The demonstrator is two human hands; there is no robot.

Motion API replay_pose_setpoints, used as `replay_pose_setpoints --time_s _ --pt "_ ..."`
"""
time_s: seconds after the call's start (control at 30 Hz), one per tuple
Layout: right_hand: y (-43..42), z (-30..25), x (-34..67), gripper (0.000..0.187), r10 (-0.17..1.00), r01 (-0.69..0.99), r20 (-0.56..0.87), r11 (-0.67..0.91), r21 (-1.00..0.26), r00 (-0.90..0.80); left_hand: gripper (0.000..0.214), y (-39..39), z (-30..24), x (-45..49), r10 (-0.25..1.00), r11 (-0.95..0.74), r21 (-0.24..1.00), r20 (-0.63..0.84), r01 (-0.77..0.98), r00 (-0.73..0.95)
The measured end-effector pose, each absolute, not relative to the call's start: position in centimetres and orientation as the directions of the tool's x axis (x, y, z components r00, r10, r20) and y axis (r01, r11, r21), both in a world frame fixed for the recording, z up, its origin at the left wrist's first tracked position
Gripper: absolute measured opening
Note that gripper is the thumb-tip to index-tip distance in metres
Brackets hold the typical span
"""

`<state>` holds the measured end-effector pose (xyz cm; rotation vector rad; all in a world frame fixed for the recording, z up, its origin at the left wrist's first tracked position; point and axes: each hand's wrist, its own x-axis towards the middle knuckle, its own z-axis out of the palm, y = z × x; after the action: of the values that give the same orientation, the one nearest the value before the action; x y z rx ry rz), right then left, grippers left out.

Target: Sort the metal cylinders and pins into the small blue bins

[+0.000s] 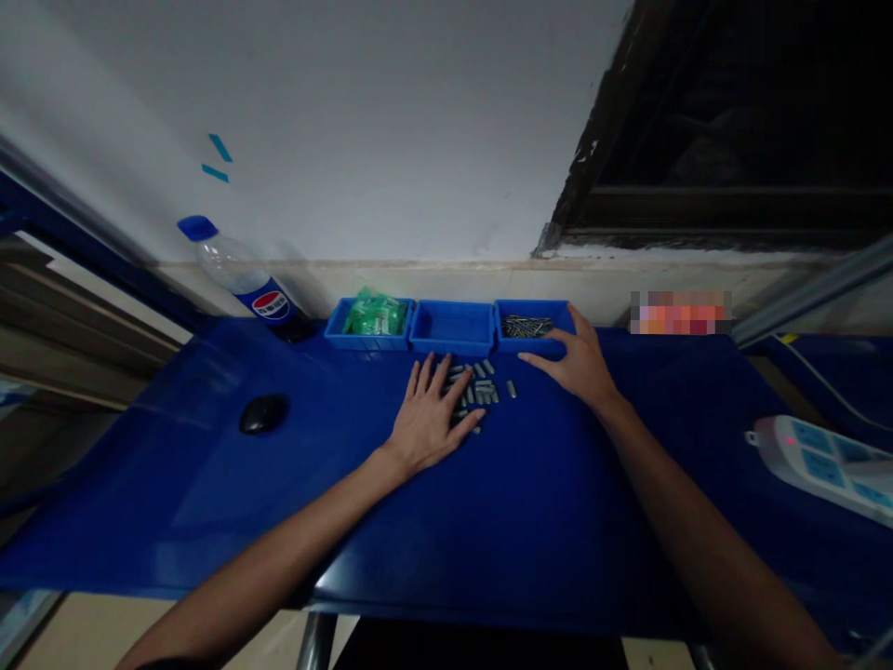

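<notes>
My left hand (431,419) lies with its fingers spread over a loose group of small grey metal cylinders (483,391) on the blue table, partly covering them. My right hand (580,358) is at the right-hand blue bin (500,321), which holds a heap of thin metal pins or screws (526,326). Its thumb points left in front of the bin, one finger reaches over the right rim and another shows at the bin's front. The thumb and fingers stand apart with nothing visible between them. The middle blue bin (452,323) has nothing in it.
The left blue bin (366,341) holds green plastic packets (377,313). A Pepsi bottle (269,300) stands by the wall, with a black computer mouse (262,414) in front. On the right lie a white power strip (823,461) and a blurred orange-red item (680,314).
</notes>
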<state>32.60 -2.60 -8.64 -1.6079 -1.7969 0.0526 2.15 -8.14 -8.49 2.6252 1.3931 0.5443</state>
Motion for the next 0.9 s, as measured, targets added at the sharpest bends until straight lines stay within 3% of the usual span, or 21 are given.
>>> replay_pose_setpoints --time_s 0.23,0.37,0.47,0.57,0.67,0.73,0.77,0.83,0.9 --pt "-5.2 -9.6 33.6 0.044 0.813 0.787 0.558 0.233 -0.571 0.164 0.043 -6.0 -7.9 4.1 0.756 -0.649 0.382 0.416 0.657 0.505" --pt "-7.2 -6.7 31.3 0.038 0.742 0.760 0.628 0.262 -0.594 0.235 0.038 -5.3 -7.4 4.0 0.763 -0.631 0.646 0.416 0.430 0.495" --pt "-8.3 -4.3 27.9 0.029 0.778 0.705 0.601 0.323 -0.632 0.182 0.076 -5.0 -7.5 4.0 0.845 -0.444 0.881 0.353 0.160 0.402" --pt "-8.8 -3.0 24.7 0.018 0.844 0.589 0.536 0.425 -0.688 0.018 0.116 -4.9 -7.8 3.5 0.931 -0.245 0.962 0.268 -0.121 0.248" --pt "-8.4 -3.8 23.1 0.033 0.881 0.328 0.437 0.472 -0.818 -0.179 0.123 -4.6 -8.1 2.2 0.972 -0.173 0.941 0.212 -0.292 0.107" --pt "-7.7 -5.3 22.8 0.036 0.885 0.123 0.458 0.465 -0.876 -0.084 0.123 -4.2 -8.1 1.1 0.978 -0.177 0.924 0.205 -0.338 0.048" --pt "-7.2 -6.2 22.7 0.033 0.889 0.104 0.459 0.455 -0.884 0.009 0.123 -3.9 -8.1 0.5 0.977 -0.190 0.924 0.210 -0.331 0.024" --pt "-6.5 -7.9 22.5 0.032 0.881 0.265 0.435 0.381 -0.886 0.187 0.124 -3.4 -8.1 -0.5 0.972 -0.230 0.940 0.235 -0.253 -0.012" --pt "-6.1 -9.4 22.1 0.047 0.879 0.506 0.442 0.303 -0.808 0.180 0.125 -2.9 -8.3 -1.3 0.960 -0.279 0.950 0.278 -0.137 -0.027"
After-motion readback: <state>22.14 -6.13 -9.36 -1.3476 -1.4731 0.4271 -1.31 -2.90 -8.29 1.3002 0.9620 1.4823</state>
